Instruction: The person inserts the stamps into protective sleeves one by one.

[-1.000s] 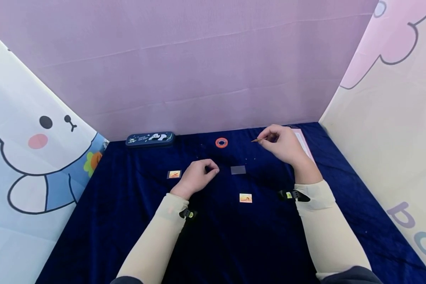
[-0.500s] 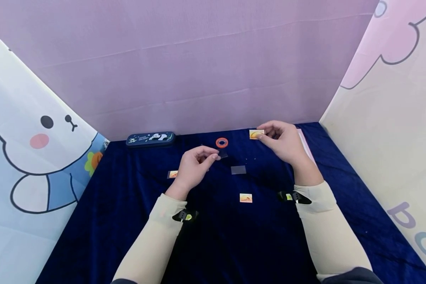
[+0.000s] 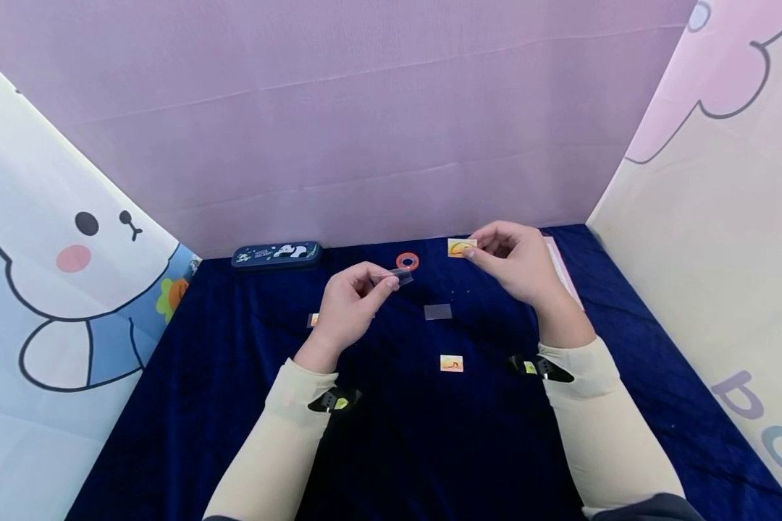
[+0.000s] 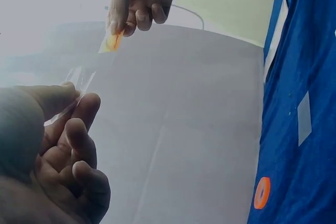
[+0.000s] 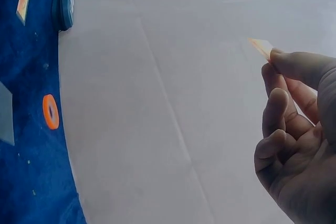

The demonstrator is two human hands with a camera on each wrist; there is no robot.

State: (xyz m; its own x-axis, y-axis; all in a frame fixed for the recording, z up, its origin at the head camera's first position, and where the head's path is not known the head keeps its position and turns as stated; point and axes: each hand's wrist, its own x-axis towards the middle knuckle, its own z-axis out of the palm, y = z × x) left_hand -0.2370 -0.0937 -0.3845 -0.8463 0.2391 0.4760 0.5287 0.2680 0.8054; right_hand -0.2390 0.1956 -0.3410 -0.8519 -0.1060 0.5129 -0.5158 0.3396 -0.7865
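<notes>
My left hand [image 3: 352, 304] pinches a small clear plastic sleeve [image 3: 404, 276] between thumb and fingertips; in the left wrist view the clear sleeve [image 4: 84, 81] looks slightly spread at its far end. Across from it, my right hand [image 3: 520, 264] pinches a small yellow picture card [image 3: 457, 247] by one edge, its printed side facing me. Both are raised above the cloth, with a gap between card and sleeve. Beneath them lies another clear sleeve [image 3: 438, 312], flat. Nearer to me is a second yellow card [image 3: 452, 363]. A sleeved card [image 3: 313, 320] is partly hidden behind my left hand.
An orange-red tape roll [image 3: 400, 262] lies on the dark blue cloth [image 3: 430, 449] near the back curtain. The panda pencil case [image 3: 276, 255] sits at back left. A pink-edged white sheet [image 3: 562, 271] is partly behind my right hand. Printed cloth walls stand on both sides.
My left hand has lifted toward the back, and the clear sleeve now shows in its fingers. The right hand has turned the card from edge-on to face me and shifted it slightly left.
</notes>
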